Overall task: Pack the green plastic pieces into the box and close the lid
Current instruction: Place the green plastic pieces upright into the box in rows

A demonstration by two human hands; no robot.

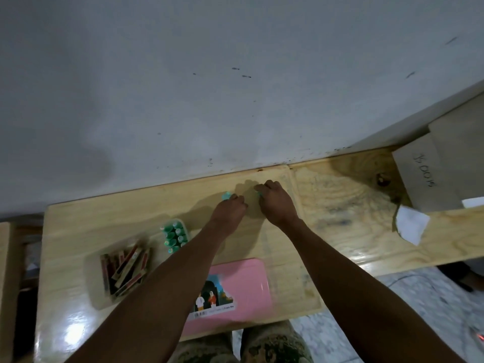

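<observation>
While your hands, left [230,209] and right [275,203], each pinch a green piece [225,196] at the bench's [78,231] far edge, carry both back to the box [175,235].

Pale wall [209,74], glossy wooden table [327,205].

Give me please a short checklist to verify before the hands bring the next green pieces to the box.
1. Left hand has a green piece at its fingertips: ok, though how firm the hold is, cannot tell.
2. Right hand has a piece: only a bit of green shows at its fingers, so cannot tell.
3. Clear box is open on top: ok, upright green pieces show inside.
4. Room left in the box: cannot tell, the left forearm covers its near side.
5. Pink lid is close at hand: ok, it lies flat on the table nearer the person.
6. More loose pieces on the table: cannot tell, the hands hide that area.
</observation>
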